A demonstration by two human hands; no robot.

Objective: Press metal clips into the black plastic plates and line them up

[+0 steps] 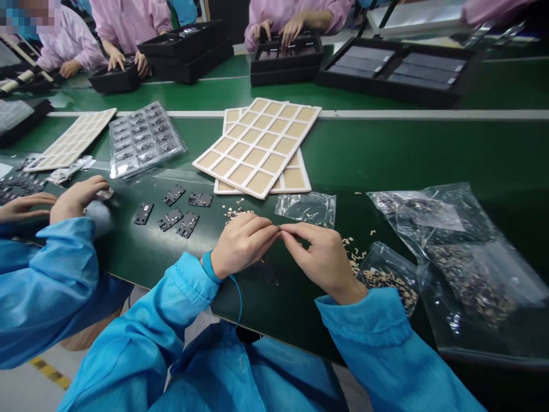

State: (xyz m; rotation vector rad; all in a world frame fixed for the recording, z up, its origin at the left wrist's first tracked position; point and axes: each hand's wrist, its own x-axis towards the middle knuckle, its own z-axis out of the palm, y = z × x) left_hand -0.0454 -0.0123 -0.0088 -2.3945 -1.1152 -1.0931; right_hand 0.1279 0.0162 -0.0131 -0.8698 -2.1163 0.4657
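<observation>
My left hand and my right hand meet above the green table, fingertips pinched together around something too small to name. A blue wrist strap circles my left wrist. Left of my hands lie several small black plates with cutouts. Tiny tan pieces are scattered just behind my left hand. More such pieces lie by my right wrist, beside an open clear bag of them. Behind my right hand rests a small clear zip bag.
Two cream gridded trays overlap behind my hands. A clear blister tray of small parts stands further left. Large plastic bags lie right. A co-worker's hands work at left; people in pink handle black boxes across the table.
</observation>
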